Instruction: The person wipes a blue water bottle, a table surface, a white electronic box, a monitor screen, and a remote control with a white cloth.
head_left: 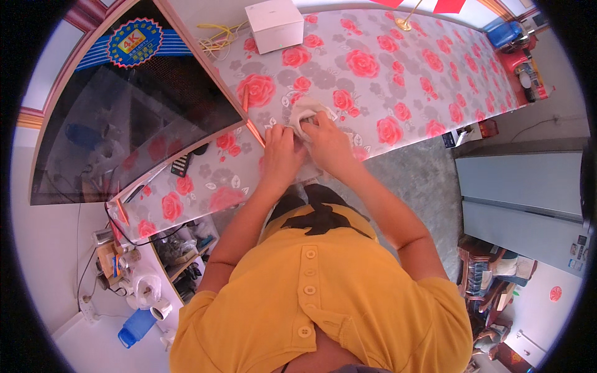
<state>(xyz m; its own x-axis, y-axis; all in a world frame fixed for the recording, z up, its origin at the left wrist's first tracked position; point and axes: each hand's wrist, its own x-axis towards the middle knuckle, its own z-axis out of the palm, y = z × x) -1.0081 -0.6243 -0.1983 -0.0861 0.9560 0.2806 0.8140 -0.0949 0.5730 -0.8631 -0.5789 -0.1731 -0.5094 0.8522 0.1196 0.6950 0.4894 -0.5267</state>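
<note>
A crumpled off-white cloth (306, 108) is bunched over the table covered with a rose-patterned tablecloth (322, 84). My right hand (329, 140) grips it from the right, thumb and fingers pinched into its folds. At the cloth's lower left is my left hand (283, 151), its fingers bent together; what they hold, if anything, is hidden. Just left of that hand, a copper-coloured stand leg (255, 133) of the television (140, 107) rests on the tablecloth.
Behind the television's right edge lie yellow and white cables (217, 37) beside a white box-shaped device (275, 27). A black remote control (181, 164) lies under the screen. At the back stands a gold flag base (403, 24). A grey refrigerator (522, 186) is at the right.
</note>
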